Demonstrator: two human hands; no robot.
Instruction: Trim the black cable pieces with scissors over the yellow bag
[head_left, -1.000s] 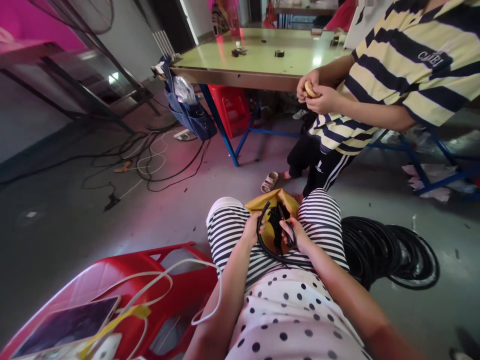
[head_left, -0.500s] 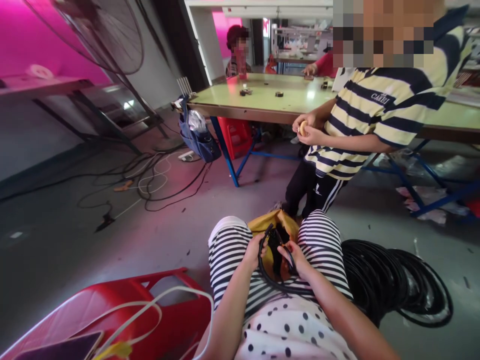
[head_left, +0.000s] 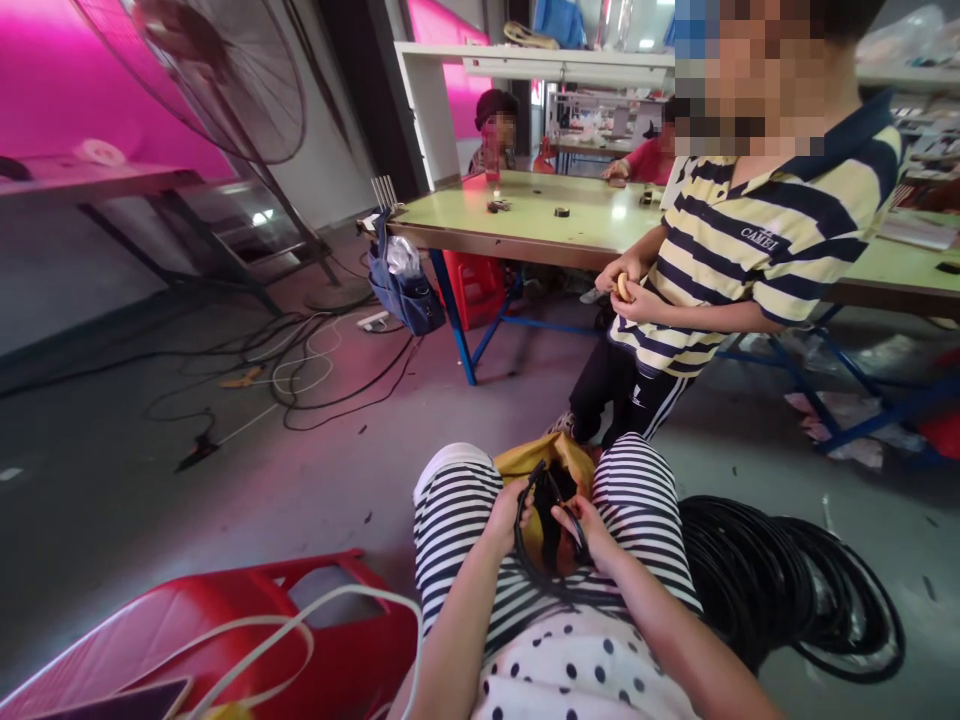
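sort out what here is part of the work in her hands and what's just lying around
In hand:
- left hand and right hand, each with a grip on the black cable loop
- yellow bag between the knees
- big black cable coil on the floor, likely the supply

Lying about:
- red plastic stool with a white cord
- floor wires
- standing fan
- green table

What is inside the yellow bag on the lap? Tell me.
Black cable fills the yellow bag; left hand and right hand grip it. Deeper contents are covered.
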